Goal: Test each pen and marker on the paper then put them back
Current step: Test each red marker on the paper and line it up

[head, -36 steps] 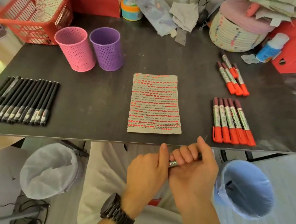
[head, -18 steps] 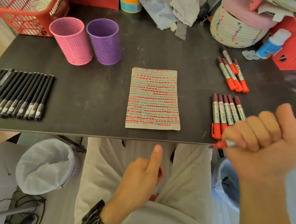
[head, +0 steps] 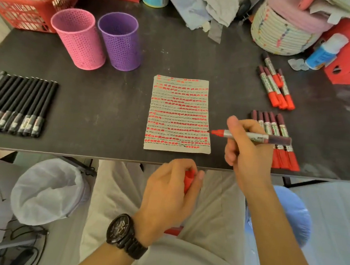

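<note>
Right hand [head: 249,150]: gripping an uncapped red marker [head: 252,136] between thumb and curled fingers, holding it almost level above the bench [head: 109,107], dark end pointing right.
Marker tip: pointing left, sitting right at the right edge of the paper [head: 179,114]; touching the sheet or not, impossible to tell.
Left hand [head: 172,192]: hanging below the bench's front edge over the lap, fingers curling round a red cap [head: 188,181], wearing a black watch [head: 121,232] at the wrist.
Hands: staying apart, the right above the bench, the left lower and nearer the body.
Paper: lying flat mid-bench, showing rows of red dashes alternating with thin dark scribbles from top to bottom.
Row of markers [head: 280,123]: lying side by side to the right of the paper, red caps pointing toward the front edge, partly hiding behind the right hand.
Second group of markers [head: 274,85]: lying further back on the right, slanting, caps toward the front.
Black pens [head: 16,102]: lying in a tight row at the left end of the bench.
Pink cup [head: 79,38] and purple cup [head: 120,41]: standing upright just beside each other, behind and left of the paper.
Below the bench: white-lined bin [head: 47,191] sitting left, blue-lined bin [head: 294,219] sitting right.
</note>
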The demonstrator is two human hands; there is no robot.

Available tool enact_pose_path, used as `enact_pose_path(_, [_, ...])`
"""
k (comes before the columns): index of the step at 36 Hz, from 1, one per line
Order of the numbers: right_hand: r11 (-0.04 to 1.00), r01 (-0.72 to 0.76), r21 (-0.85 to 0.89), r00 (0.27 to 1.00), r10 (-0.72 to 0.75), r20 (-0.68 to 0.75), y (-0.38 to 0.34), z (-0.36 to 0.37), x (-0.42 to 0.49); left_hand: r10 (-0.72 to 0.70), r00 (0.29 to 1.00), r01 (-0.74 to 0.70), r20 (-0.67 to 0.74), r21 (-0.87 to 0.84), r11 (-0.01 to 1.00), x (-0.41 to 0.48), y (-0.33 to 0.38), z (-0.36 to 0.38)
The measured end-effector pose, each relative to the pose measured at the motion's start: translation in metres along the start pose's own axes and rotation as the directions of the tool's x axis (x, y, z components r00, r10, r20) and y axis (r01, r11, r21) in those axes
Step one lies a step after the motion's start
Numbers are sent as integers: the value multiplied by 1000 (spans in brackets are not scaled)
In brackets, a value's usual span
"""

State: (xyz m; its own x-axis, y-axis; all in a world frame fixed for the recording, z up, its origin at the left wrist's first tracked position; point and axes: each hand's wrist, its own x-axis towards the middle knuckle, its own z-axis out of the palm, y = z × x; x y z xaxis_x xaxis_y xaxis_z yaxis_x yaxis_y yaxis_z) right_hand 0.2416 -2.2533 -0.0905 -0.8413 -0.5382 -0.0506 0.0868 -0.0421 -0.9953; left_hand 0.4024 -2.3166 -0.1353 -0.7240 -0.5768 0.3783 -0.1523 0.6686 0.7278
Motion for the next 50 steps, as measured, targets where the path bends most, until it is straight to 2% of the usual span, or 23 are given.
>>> enact_pose_path(3, [1000, 20, -21, 999, -19, 47, 8, 2, 7, 140, 990, -140, -5, 14, 990, 5, -9, 7])
enact_pose_path(7, [995, 45, -92, 996, -38, 83, 14, 3, 12, 151, 988, -150, 18, -48, 987, 6, -17, 15])
enact_pose_path(9, [990, 71, -118, 996, -65, 58, 16, 1, 11, 198, 980, -198, 0, -39, 980, 6, -22, 19])
enact_pose_path(13, [986, 81, -145, 995, -89, -54, 20, 3, 10, 353, 935, -352, 10, 118, 928, 8, -32, 28])
enact_pose_path(20, [954, 161, -254, 969, -202, -144, 30, 8, 10, 369, 929, -369, 37, 174, 913, 10, -44, 33])
enact_pose_path(25, [922, 168, -348, 967, -222, -123, 31, 11, 11, 404, 914, -404, 36, 168, 899, 11, -47, 32])
enact_pose_path(32, [898, 156, -411, 974, -210, -89, 29, 11, 11, 387, 922, -382, -15, 138, 914, 13, -43, 34])
enact_pose_path(50, [881, 183, -435, 974, -224, -44, 27, 12, 10, 359, 933, -355, -31, 93, 930, 15, -36, 29])
